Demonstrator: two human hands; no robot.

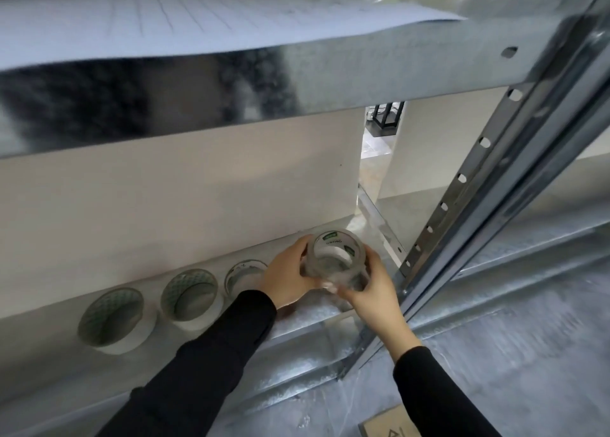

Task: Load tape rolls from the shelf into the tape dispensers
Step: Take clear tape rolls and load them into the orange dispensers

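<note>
A galvanised metal shelf (330, 334) runs low before a white wall (165, 199), with an upper shelf (297, 73) above and a perforated upright (462, 189) at the right; along the wall stand three tape rolls on edge, the left roll (114, 319), the middle roll (188, 295) and a third roll (242, 276) partly hidden by a hand. Next, the left hand (287, 278) and right hand (369, 288), both black-sleeved, press on opposite sides of a clear roll (335, 260), held just above the shelf, its hollow core empty; a cardboard box (386, 426) lies on the floor at the lower right.

A storeroom: galvanised metal shelving (297, 73) with slotted uprights (468, 179) holds tape rolls (188, 294).
</note>
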